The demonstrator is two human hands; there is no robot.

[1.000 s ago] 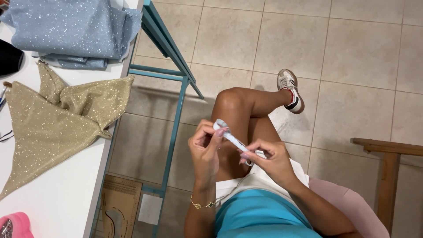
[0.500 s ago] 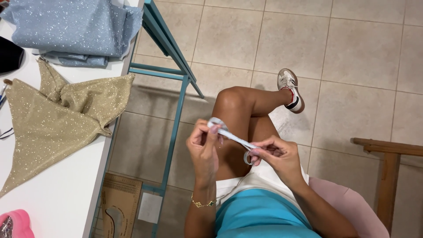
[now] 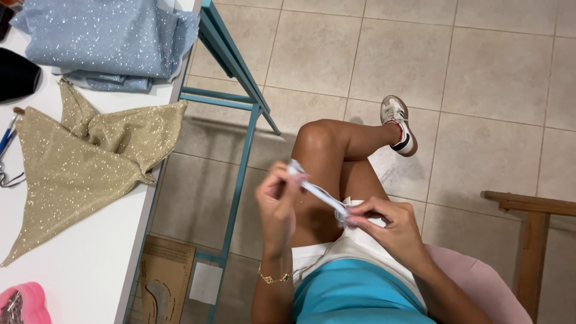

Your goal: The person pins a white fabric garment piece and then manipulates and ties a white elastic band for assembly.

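Over my crossed legs, both hands hold a narrow pale blue-white strip [image 3: 316, 191] stretched between them. My left hand [image 3: 276, 207] pinches its upper end by the knee. My right hand [image 3: 387, 225] pinches the lower end near my white shorts, fingers curled around it. I cannot tell what the strip is made of. A gold bracelet [image 3: 275, 278] sits on my left wrist.
A white table [image 3: 78, 276] with a teal metal frame [image 3: 237, 108] stands on the left, carrying gold glitter fabric [image 3: 78, 162], folded light blue glitter fabric [image 3: 102, 39] and a pink object [image 3: 21, 303]. A wooden frame [image 3: 534, 240] stands at the right on the tiled floor.
The strip has stayed between both hands; my right hand has shifted slightly along its lower end and the strip now looks more stretched and twisted.
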